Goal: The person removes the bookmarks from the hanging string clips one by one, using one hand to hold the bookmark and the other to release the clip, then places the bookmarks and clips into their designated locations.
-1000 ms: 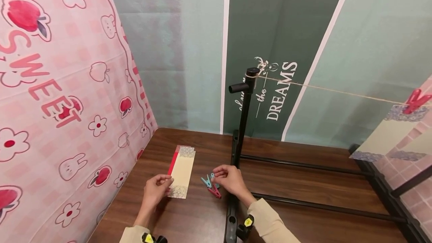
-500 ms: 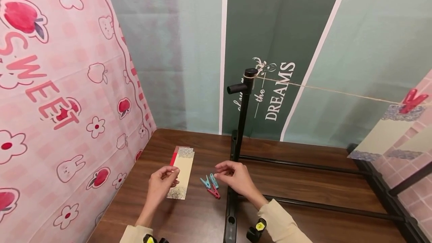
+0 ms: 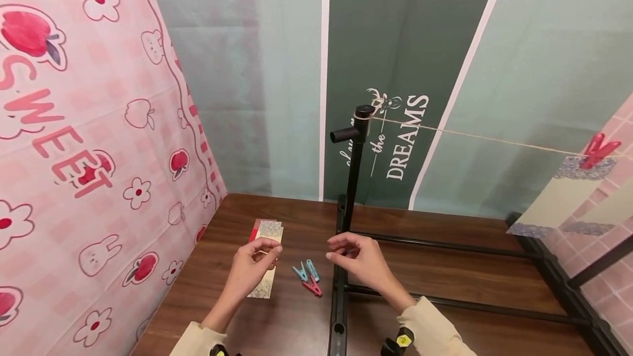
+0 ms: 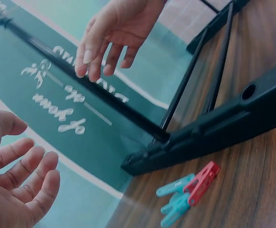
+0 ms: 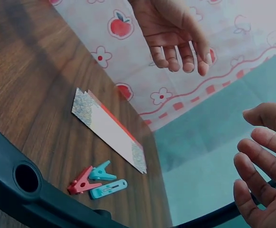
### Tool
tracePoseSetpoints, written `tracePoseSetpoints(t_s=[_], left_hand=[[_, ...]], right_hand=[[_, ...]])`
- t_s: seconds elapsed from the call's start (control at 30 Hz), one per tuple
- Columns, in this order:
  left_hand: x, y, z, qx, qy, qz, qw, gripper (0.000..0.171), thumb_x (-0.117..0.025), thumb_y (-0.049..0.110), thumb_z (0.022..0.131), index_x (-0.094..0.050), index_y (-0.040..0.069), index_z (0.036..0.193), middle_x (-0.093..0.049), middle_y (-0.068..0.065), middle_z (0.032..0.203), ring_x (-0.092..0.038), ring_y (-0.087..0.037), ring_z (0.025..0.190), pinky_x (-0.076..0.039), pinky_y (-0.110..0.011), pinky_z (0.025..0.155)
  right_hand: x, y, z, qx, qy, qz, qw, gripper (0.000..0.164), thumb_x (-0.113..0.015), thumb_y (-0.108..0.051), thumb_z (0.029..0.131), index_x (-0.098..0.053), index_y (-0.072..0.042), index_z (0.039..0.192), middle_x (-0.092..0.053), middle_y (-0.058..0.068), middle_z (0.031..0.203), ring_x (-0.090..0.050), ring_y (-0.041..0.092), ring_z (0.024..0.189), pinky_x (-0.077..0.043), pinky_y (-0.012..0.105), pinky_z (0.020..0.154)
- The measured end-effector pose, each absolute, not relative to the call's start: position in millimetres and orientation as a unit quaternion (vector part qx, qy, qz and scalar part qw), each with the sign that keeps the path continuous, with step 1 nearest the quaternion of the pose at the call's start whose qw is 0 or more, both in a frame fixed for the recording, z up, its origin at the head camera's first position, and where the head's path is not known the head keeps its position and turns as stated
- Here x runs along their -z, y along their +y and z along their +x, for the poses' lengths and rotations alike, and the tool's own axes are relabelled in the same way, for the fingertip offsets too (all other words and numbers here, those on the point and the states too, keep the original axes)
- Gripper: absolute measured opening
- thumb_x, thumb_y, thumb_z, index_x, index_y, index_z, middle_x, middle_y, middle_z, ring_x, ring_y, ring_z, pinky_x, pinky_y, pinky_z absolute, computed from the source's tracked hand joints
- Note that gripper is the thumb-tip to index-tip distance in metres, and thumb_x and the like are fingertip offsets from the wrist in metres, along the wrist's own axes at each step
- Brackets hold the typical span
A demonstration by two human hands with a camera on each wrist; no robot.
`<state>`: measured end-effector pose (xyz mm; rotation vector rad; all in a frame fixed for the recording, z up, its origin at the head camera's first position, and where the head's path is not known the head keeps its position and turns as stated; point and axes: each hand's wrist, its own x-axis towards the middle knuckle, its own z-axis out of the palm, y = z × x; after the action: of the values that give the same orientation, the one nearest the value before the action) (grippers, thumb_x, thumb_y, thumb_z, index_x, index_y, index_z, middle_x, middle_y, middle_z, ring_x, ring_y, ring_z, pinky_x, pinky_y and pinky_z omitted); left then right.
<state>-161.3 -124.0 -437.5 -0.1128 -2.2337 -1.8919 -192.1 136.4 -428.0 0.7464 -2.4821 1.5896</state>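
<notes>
My left hand (image 3: 249, 265) hovers over a small stack of cream cards with patterned ends (image 3: 260, 290), covering their middle in the head view. Its fingers bend loosely around nothing. Across from it, my right hand (image 3: 366, 261) hangs beside the black post, fingers relaxed and holding nothing. On the table between the hands lie two blue clothespins (image 3: 300, 272) and a red clothespin (image 3: 312, 288), bunched together. The right wrist view shows the cards (image 5: 112, 130) whole, with a red strip along one long side.
A black stand's post (image 3: 352, 185) rises from its foot on the wooden table (image 3: 292, 213). Twine (image 3: 494, 139) runs right from its top, where a red clothespin (image 3: 599, 150) holds a hanging card (image 3: 554, 196). Lower crossbars span the right side. A pink printed cloth (image 3: 109, 125) borders the left.
My hands have lifted slightly and shifted to the right, the right one away from the clothespins. The left now covers more of the cards. Cards and clothespins stay in place.
</notes>
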Motion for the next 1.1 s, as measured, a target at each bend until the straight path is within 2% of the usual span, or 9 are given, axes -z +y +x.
tracePoseSetpoints(t_s=[0.33, 0.6, 0.8, 0.93, 1.1], left_hand=[[419.4, -105.7, -162.7, 0.633, -0.768, -0.087, 0.044, 0.009, -0.072, 0.008, 0.088, -0.068, 0.003, 0.094, -0.065, -0.013, 0.084, -0.066, -0.016, 0.068, -0.056, -0.025, 0.061], [406.2, -84.4, -169.9, 0.601, -0.784, -0.151, 0.038, 0.008, -0.070, 0.013, 0.090, -0.069, 0.007, 0.094, -0.068, -0.005, 0.082, -0.065, -0.013, 0.069, -0.052, -0.024, 0.060], [384.9, -65.5, -174.7, 0.585, -0.792, -0.174, 0.022, 0.006, -0.067, 0.006, 0.091, -0.068, 0.004, 0.096, -0.068, -0.009, 0.086, -0.064, -0.013, 0.070, -0.052, -0.024, 0.063], [383.4, -54.1, -181.1, 0.577, -0.792, -0.197, 0.017, 0.009, -0.068, 0.014, 0.091, -0.068, 0.008, 0.098, -0.068, -0.004, 0.086, -0.063, -0.011, 0.070, -0.051, -0.024, 0.061], [373.3, -41.6, -184.3, 0.567, -0.793, -0.224, 0.010, 0.012, -0.068, 0.022, 0.092, -0.069, 0.012, 0.099, -0.067, 0.004, 0.085, -0.063, -0.014, 0.071, -0.050, -0.025, 0.060]], right_hand=[[383.4, 144.9, -166.8, -0.515, -0.823, 0.232, 0.060, 0.019, -0.074, -0.002, 0.083, -0.069, -0.002, 0.102, -0.070, 0.015, 0.093, -0.066, 0.022, 0.080, -0.056, 0.029, 0.067], [364.1, 163.7, -162.9, -0.504, -0.825, 0.235, 0.101, 0.020, -0.075, 0.000, 0.082, -0.069, -0.001, 0.101, -0.070, 0.010, 0.091, -0.066, 0.019, 0.078, -0.056, 0.031, 0.065], [380.8, 185.2, -177.0, -0.503, -0.822, 0.240, 0.121, 0.021, -0.078, -0.012, 0.083, -0.070, -0.012, 0.103, -0.071, 0.003, 0.093, -0.067, 0.013, 0.080, -0.057, 0.029, 0.067], [380.0, 194.9, -175.8, -0.505, -0.822, 0.233, 0.125, 0.023, -0.078, -0.014, 0.083, -0.070, -0.015, 0.104, -0.071, 0.004, 0.094, -0.067, 0.013, 0.080, -0.056, 0.028, 0.066], [371.3, 207.3, -171.4, -0.490, -0.826, 0.233, 0.152, 0.029, -0.079, -0.009, 0.082, -0.069, -0.015, 0.109, -0.071, 0.000, 0.094, -0.066, 0.012, 0.080, -0.055, 0.025, 0.063]])
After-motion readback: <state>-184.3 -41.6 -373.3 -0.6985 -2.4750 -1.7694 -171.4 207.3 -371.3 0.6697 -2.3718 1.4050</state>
